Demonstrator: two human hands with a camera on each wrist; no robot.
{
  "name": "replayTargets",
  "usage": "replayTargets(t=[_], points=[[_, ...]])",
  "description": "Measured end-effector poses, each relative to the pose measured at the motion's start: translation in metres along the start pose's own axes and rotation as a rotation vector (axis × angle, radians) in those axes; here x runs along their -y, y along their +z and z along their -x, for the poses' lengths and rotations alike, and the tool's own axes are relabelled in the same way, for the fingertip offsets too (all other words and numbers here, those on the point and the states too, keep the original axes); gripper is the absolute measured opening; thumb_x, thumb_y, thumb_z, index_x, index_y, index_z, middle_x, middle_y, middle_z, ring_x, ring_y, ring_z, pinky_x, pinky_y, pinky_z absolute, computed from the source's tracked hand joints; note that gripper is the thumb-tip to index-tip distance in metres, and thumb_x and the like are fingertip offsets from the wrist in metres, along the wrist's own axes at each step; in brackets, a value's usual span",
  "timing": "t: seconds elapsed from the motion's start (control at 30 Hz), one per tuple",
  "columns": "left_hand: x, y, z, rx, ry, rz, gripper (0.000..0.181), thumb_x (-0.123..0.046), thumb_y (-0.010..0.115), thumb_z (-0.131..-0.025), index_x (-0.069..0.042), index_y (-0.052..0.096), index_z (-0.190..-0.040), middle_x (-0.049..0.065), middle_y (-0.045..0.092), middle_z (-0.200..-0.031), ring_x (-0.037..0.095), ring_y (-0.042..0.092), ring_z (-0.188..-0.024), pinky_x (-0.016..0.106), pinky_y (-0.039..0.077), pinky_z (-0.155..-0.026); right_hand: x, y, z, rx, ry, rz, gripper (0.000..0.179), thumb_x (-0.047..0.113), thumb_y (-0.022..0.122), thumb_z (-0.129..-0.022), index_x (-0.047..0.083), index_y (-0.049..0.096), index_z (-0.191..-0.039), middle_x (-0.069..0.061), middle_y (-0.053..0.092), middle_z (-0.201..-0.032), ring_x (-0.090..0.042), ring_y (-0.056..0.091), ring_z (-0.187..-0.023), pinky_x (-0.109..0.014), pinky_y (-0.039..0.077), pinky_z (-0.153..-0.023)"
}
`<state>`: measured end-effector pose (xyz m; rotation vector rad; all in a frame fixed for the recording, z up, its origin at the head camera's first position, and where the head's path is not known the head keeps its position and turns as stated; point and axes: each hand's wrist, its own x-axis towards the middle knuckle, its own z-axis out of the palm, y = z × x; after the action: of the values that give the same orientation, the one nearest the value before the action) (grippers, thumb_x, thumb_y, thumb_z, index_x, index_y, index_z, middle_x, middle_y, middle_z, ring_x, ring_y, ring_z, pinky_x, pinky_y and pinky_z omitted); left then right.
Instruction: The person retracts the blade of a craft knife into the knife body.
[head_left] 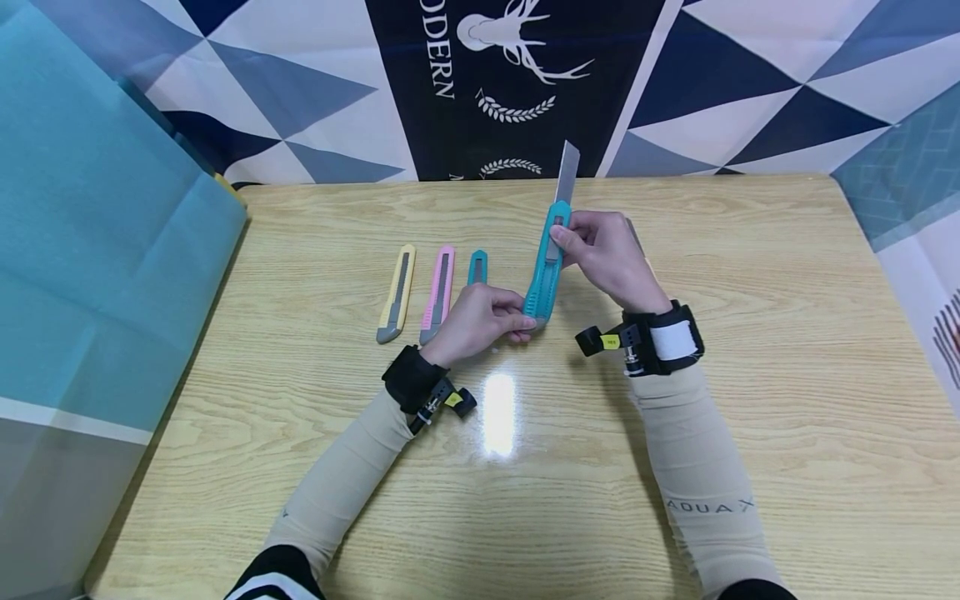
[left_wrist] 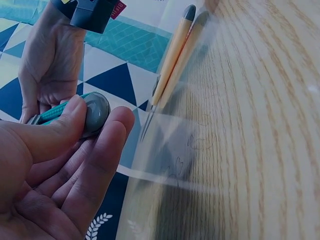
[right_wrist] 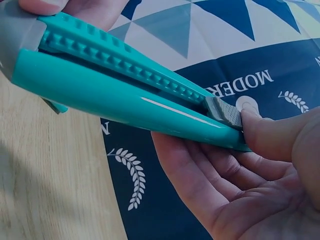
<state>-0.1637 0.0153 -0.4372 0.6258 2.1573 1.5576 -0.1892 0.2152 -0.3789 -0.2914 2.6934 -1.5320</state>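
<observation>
Both hands hold a teal utility knife (head_left: 546,271) above the table, its long grey blade (head_left: 567,171) slid out and pointing away from me. My left hand (head_left: 480,321) pinches the grey end cap (left_wrist: 97,114) between thumb and fingers. Near the front of the handle, my right hand (head_left: 611,254) grips it, fingers underneath and thumb against the grey slider (right_wrist: 223,111). Left of the held knife lie a yellow utility knife (head_left: 398,292), a pink one (head_left: 439,292) and another teal one (head_left: 477,265), the last partly hidden by my left hand.
A wooden table (head_left: 525,517) spreads beneath the hands. Past my right hand lies a yellow-handled knife (left_wrist: 175,57) with its blade out, mostly hidden in the head view. Patterned cloth (head_left: 300,92) hangs along the far edge, and a blue-covered block (head_left: 97,208) stands at left.
</observation>
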Motion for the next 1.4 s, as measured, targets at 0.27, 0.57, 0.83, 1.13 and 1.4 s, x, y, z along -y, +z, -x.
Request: replayTargets(t=[0.27, 0.57, 0.83, 1.13, 1.4], points=[[-0.024, -0.002, 0.01, -0.001, 0.006, 0.024, 0.008, -0.003, 0.065, -0.085, 0.005, 0.067, -0.087, 0.021, 0.068, -0.076, 0.027, 0.066, -0.069, 0.054, 0.055, -0.066, -0.002, 0.001, 0.0, -0.006, -0.005, -0.002, 0.027, 0.025, 0.054, -0.095, 0.001, 0.064, -0.103, -0.011, 0.067, -0.087, -0.015, 0.065, -0.068, -0.038, 0.056, -0.078], [-0.032, -0.003, 0.016, 0.001, 0.021, 0.017, 0.008, -0.001, 0.064, -0.086, 0.007, 0.066, -0.087, 0.022, 0.068, -0.077, 0.028, 0.066, -0.07, 0.052, 0.055, -0.067, -0.002, 0.002, 0.002, -0.008, 0.005, 0.012, 0.027, 0.025, 0.055, -0.094, 0.002, 0.063, -0.106, -0.01, 0.067, -0.088, -0.014, 0.065, -0.068, -0.042, 0.053, -0.081], [-0.028, -0.004, 0.014, 0.01, 0.007, 0.026, 0.009, -0.002, 0.064, -0.086, 0.006, 0.067, -0.091, 0.019, 0.069, -0.077, 0.026, 0.066, -0.071, 0.048, 0.056, -0.067, -0.002, 0.004, 0.002, -0.009, 0.008, 0.018, 0.027, 0.025, 0.055, -0.094, 0.002, 0.063, -0.107, -0.009, 0.067, -0.089, -0.014, 0.065, -0.07, -0.036, 0.056, -0.076], [-0.029, -0.006, 0.016, 0.018, -0.001, 0.071, 0.011, 0.0, 0.063, -0.086, 0.008, 0.066, -0.093, 0.022, 0.068, -0.08, 0.028, 0.066, -0.072, 0.05, 0.056, -0.07, -0.002, 0.006, 0.001, 0.01, -0.001, 0.034, 0.027, 0.022, 0.055, -0.095, 0.002, 0.061, -0.111, -0.008, 0.064, -0.09, -0.014, 0.063, -0.074, -0.025, 0.053, -0.066], [-0.03, -0.008, 0.015, 0.031, -0.013, 0.095, 0.011, -0.001, 0.063, -0.087, 0.007, 0.066, -0.093, 0.022, 0.069, -0.081, 0.029, 0.066, -0.072, 0.052, 0.055, -0.071, -0.001, 0.006, 0.0, 0.027, 0.024, 0.031, 0.025, 0.02, 0.056, -0.094, 0.002, 0.058, -0.112, -0.008, 0.064, -0.092, -0.014, 0.063, -0.077, -0.027, 0.051, -0.067]])
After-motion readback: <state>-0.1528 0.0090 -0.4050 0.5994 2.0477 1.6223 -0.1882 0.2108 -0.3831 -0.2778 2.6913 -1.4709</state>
